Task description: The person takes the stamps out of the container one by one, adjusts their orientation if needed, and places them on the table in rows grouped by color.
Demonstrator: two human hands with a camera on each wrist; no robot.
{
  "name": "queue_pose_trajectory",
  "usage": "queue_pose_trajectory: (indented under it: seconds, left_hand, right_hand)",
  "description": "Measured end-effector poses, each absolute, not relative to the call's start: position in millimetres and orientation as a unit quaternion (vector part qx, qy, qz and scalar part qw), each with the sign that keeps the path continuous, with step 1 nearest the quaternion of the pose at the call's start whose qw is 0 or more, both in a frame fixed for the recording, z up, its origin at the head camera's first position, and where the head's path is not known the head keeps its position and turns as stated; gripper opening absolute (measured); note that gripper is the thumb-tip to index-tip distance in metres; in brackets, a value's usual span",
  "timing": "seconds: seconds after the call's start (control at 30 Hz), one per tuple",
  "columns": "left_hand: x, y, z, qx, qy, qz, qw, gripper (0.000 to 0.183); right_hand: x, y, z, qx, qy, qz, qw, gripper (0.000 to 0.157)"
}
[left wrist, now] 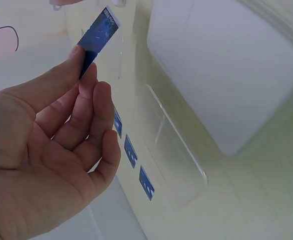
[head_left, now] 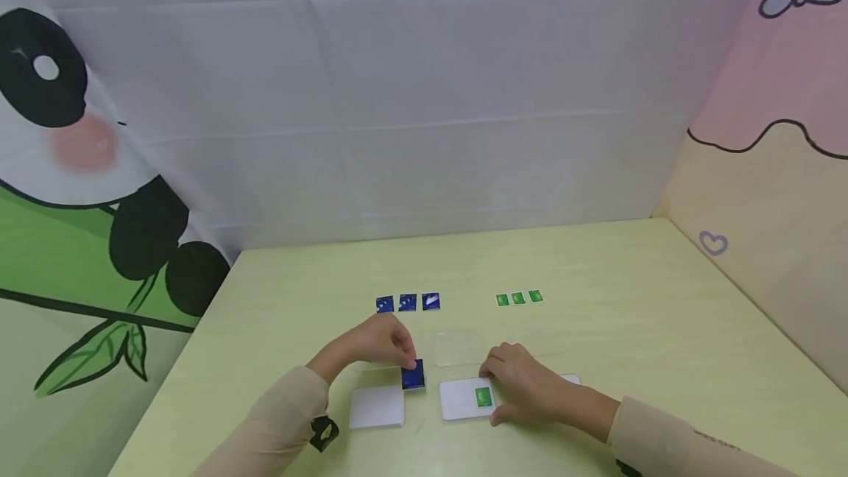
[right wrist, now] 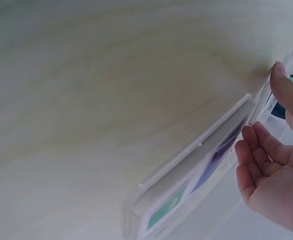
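My left hand (head_left: pixel 384 341) pinches a small blue stamp (left wrist: pixel 100 34) between thumb and fingertips. In the head view it hangs beside the upper right corner of a blank white card (head_left: pixel 376 407). My right hand (head_left: pixel 523 381) spans the right end of another white card (head_left: pixel 457 400), thumb at its near edge and fingers at its far edge. A green stamp (head_left: pixel 484 397) lies on this card, close to the right hand. Under the right wrist, a clear case (right wrist: pixel 199 145) holds white cards with a green and a dark blue picture; the forearm hides most of it in the head view.
Three blue stamps (head_left: pixel 407 302) lie in a row farther back on the pale wooden table (head_left: pixel 298 300). To their right are three green stamps (head_left: pixel 518 298). Clear plastic lids (head_left: pixel 458 347) lie between the rows and the cards. A white curtain (head_left: pixel 424 131) and painted side walls border the table.
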State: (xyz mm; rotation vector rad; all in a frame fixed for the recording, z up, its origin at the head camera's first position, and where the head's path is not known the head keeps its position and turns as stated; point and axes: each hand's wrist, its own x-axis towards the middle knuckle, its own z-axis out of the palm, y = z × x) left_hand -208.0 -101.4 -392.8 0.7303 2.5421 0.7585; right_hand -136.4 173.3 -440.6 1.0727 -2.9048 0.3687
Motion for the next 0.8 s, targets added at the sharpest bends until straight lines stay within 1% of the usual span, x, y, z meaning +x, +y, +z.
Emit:
queue_pose_trajectory:
  seconds: [0.27,0.6,0.8]
  left_hand:
    - [-213,-119,-389,0.239,0.914,0.264,0.194,0.007]
    - [-215,-124,-388,0.217,0.915,0.271,0.207,0.007]
    - [-217,-127,-387,0.186,0.926,0.255,0.207,0.006]
  right_hand:
    - [-136,173,-438,0.342,-0.932,0.117,0.009,0.056]
    - [-134,173,-439,0.346,-0.930,0.120,0.016,0.056]
    - [-134,172,-439,0.346,-0.930,0.120,0.015,0.055]
